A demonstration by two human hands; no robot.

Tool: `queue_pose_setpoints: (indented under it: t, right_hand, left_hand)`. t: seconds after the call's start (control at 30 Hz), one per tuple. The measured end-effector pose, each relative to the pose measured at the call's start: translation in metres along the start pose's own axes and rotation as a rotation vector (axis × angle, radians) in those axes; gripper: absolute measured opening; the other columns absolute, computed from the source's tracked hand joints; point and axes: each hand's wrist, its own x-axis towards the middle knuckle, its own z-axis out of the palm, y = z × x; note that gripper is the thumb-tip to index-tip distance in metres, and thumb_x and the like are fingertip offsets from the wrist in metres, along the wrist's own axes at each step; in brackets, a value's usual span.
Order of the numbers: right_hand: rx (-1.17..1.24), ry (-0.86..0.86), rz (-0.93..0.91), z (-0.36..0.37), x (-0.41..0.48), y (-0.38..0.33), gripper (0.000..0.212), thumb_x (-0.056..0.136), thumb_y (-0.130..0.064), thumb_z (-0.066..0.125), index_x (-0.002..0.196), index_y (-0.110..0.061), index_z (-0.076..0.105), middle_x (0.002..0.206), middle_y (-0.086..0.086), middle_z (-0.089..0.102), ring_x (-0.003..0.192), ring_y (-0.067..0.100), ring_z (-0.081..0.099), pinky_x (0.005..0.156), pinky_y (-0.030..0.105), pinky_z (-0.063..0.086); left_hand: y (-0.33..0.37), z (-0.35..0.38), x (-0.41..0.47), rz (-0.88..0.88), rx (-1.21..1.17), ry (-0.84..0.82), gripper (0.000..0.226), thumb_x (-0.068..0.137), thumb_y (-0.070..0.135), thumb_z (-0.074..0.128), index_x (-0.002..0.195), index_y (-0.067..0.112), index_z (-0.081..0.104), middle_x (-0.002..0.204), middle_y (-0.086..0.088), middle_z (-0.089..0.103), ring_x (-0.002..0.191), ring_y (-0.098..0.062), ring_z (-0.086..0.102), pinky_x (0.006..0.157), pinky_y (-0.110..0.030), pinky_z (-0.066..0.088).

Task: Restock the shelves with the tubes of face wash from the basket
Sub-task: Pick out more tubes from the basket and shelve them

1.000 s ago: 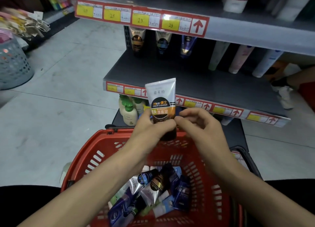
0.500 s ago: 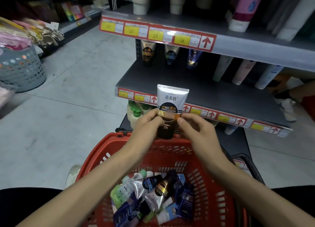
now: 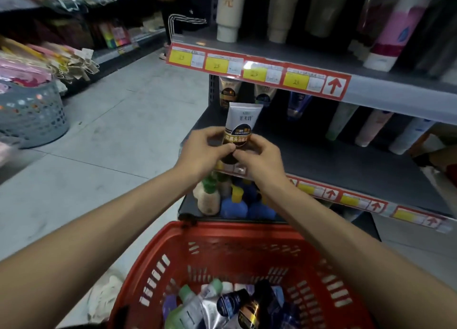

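Aisle: Pale floor tiles fill the left of the frame, a grey laundry basket (image 3: 32,111) sits at the left edge, and shelving takes up the right.
Middle shelf (image 3: 321,155): dark, with bare board at the front and a row of standing tubes at the back.
Held tube (image 3: 241,128): a white and brown face wash tube at centre frame, upright with its crimped end up, in front of that shelf's left end.
Why held so: the label faces us, and a matching tube (image 3: 228,93) stands just behind it, so we judge it is being lined up for that row.
Left grip (image 3: 205,148): fingers curled round the tube's lower left side.
Right grip (image 3: 257,155): fingertips pinching the lower right side, close against the left grip.
Arms: both forearms reach up from the lower corners and meet at centre, wrists nearly level.
Red basket (image 3: 222,229): at bottom centre, below the arms, with more tubes (image 3: 222,306) heaped inside.
Progress: we judge the restocking is far from done.
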Motion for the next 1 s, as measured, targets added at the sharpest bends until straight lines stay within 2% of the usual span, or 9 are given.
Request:
queue_pose_setpoints:
  t: [0.1, 0.3, 0.5, 0.57, 0.67, 0.73, 0.83, 0.93, 1.0]
  right_hand:
    - [-0.072, 0.036, -0.028, 0.018, 0.041, 0.011, 0.039, 0.083, 0.0, 0.078, 0.119, -0.014, 0.072, 0.104, 0.003, 0.08, 0.098, 0.017, 0.076, 0.092, 0.041, 0.062]
    - [-0.202, 0.13, -0.069, 0.043, 0.117, 0.04, 0.038, 0.078, -0.012, 0.085, 0.114, -0.018, 0.075, 0.103, -0.002, 0.079, 0.098, 0.013, 0.074, 0.095, 0.043, 0.06]
    - [-0.341, 0.236, -0.107, 0.057, 0.173, 0.061, 0.045, 0.075, -0.025, 0.082, 0.119, -0.025, 0.07, 0.114, -0.001, 0.077, 0.108, 0.02, 0.072, 0.095, 0.046, 0.058]
    - [-0.359, 0.238, -0.105, 0.059, 0.182, 0.065, 0.044, 0.078, -0.024, 0.08, 0.119, -0.024, 0.068, 0.115, 0.001, 0.075, 0.109, 0.022, 0.071, 0.095, 0.046, 0.058]
    - [-0.402, 0.24, -0.096, 0.062, 0.192, 0.069, 0.04, 0.087, -0.02, 0.073, 0.125, -0.02, 0.061, 0.122, 0.005, 0.071, 0.114, 0.025, 0.067, 0.098, 0.047, 0.055]
    - [-0.467, 0.223, -0.098, 0.061, 0.198, 0.07, 0.038, 0.093, -0.02, 0.066, 0.13, -0.019, 0.059, 0.125, 0.005, 0.069, 0.116, 0.025, 0.066, 0.099, 0.047, 0.054]
    - [-0.53, 0.194, -0.086, 0.06, 0.199, 0.07, 0.038, 0.098, -0.024, 0.061, 0.136, -0.02, 0.058, 0.132, 0.005, 0.066, 0.121, 0.026, 0.063, 0.103, 0.045, 0.052]
    - [-0.557, 0.16, -0.057, 0.058, 0.196, 0.068, 0.041, 0.101, -0.023, 0.06, 0.141, -0.015, 0.053, 0.139, 0.009, 0.063, 0.127, 0.028, 0.06, 0.106, 0.044, 0.05]
    - [-0.585, 0.133, -0.02, 0.058, 0.192, 0.065, 0.042, 0.102, -0.019, 0.06, 0.142, -0.012, 0.052, 0.14, 0.011, 0.061, 0.128, 0.029, 0.059, 0.107, 0.041, 0.049]
  left_hand:
    - [-0.015, -0.007, 0.039, -0.005, 0.026, 0.048, 0.05, 0.073, 0.03, 0.085, 0.122, 0.023, 0.079, 0.11, 0.007, 0.081, 0.107, -0.015, 0.075, 0.1, -0.047, 0.059]
    - [-0.046, -0.005, 0.11, -0.017, 0.043, 0.155, 0.046, 0.078, 0.01, 0.088, 0.122, 0.012, 0.075, 0.115, -0.006, 0.079, 0.107, -0.023, 0.074, 0.101, -0.046, 0.058]
    - [-0.062, 0.003, 0.159, -0.101, -0.008, 0.225, 0.049, 0.068, 0.017, 0.094, 0.114, 0.015, 0.076, 0.109, -0.004, 0.078, 0.102, -0.024, 0.074, 0.096, -0.044, 0.062]
    - [-0.066, 0.006, 0.168, -0.122, -0.062, 0.241, 0.052, 0.06, 0.02, 0.092, 0.11, 0.018, 0.077, 0.105, -0.002, 0.079, 0.1, -0.024, 0.075, 0.095, -0.044, 0.062]
    - [-0.066, 0.012, 0.175, -0.121, -0.07, 0.25, 0.044, 0.073, 0.018, 0.092, 0.113, 0.018, 0.075, 0.111, -0.001, 0.077, 0.106, -0.023, 0.072, 0.099, -0.04, 0.06]
    - [-0.067, 0.016, 0.181, -0.119, -0.088, 0.254, 0.025, 0.079, 0.016, 0.089, 0.097, 0.024, 0.073, 0.099, 0.002, 0.076, 0.102, -0.025, 0.072, 0.097, -0.043, 0.061]
    - [-0.067, 0.018, 0.183, -0.117, -0.064, 0.246, 0.031, 0.081, 0.015, 0.086, 0.073, 0.031, 0.061, 0.083, 0.011, 0.067, 0.101, -0.03, 0.072, 0.095, -0.046, 0.061]
    - [-0.067, 0.016, 0.184, -0.121, -0.08, 0.229, 0.031, 0.078, 0.02, 0.089, 0.075, 0.033, 0.06, 0.091, 0.006, 0.071, 0.104, -0.031, 0.073, 0.096, -0.046, 0.06]
    - [-0.063, 0.014, 0.18, -0.135, -0.106, 0.22, 0.034, 0.064, 0.026, 0.094, 0.077, 0.032, 0.063, 0.1, -0.001, 0.076, 0.104, -0.03, 0.074, 0.096, -0.046, 0.061]
